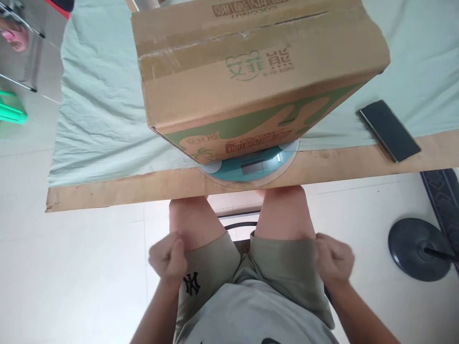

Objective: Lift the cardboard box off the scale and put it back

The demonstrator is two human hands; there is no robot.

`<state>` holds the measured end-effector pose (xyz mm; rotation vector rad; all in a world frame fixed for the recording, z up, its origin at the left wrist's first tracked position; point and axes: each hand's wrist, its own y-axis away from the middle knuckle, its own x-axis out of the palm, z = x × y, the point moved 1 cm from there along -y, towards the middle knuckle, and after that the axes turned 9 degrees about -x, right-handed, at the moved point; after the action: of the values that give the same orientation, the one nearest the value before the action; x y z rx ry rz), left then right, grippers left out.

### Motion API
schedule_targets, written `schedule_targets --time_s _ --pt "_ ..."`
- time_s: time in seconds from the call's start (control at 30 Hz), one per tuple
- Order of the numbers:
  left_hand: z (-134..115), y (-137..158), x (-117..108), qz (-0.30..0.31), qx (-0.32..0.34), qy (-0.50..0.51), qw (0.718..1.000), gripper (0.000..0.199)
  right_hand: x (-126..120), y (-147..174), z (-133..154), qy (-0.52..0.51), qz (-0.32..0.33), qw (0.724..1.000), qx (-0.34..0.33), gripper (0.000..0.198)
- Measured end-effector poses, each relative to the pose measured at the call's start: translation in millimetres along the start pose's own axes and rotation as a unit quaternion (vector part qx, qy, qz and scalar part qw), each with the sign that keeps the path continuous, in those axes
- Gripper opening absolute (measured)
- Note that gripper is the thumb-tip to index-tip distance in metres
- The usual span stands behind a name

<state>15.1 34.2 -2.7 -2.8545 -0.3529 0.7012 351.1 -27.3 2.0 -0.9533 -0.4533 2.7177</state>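
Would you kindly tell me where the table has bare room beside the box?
Free: the cloth left of the box, and the strip between box and phone. Crowded: the front middle, where the box sits on the scale.

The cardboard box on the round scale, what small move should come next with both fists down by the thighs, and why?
Probably lean in and read the scale. The cardboard box sits on it, overhanging, so only its front edge and display show. The left hand and right hand are closed fists by the shorts, holding nothing, well short of the table edge.
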Motion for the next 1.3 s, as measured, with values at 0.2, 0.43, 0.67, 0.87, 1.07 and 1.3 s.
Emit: schedule_targets --time_s 0.2,0.43,0.67,0.87,1.07,1.3 --pt "20.3 20.4 13.7 0.078 0.039 -0.156 0.984 0.04 32.2 24.3 -12.1 0.15 0.075 0.976 -0.143 0.04" --pt "22.6 18.4 9.4 0.035 0.057 -0.219 0.974 0.043 27.1 17.0 -22.9 0.186 0.063 0.966 -0.169 0.044" --pt "0.7 30.6 -17.0 0.028 0.091 -0.205 0.974 0.043 25.4 20.5 -23.8 0.188 0.047 0.967 -0.163 0.045" --pt "-19.8 36.1 -10.7 0.046 0.151 -0.173 0.972 0.042 25.7 19.9 -22.4 0.186 0.042 0.969 -0.157 0.045" --pt "-23.5 32.9 -1.9 0.025 0.17 -0.182 0.968 0.041 18.8 29.3 -18.1 0.172 0.041 0.977 -0.118 0.046" --pt "-20.6 30.5 -14.0 0.019 0.158 -0.185 0.97 0.043 -20.2 20.7 11.2 0.11 0.037 0.992 -0.038 0.048"
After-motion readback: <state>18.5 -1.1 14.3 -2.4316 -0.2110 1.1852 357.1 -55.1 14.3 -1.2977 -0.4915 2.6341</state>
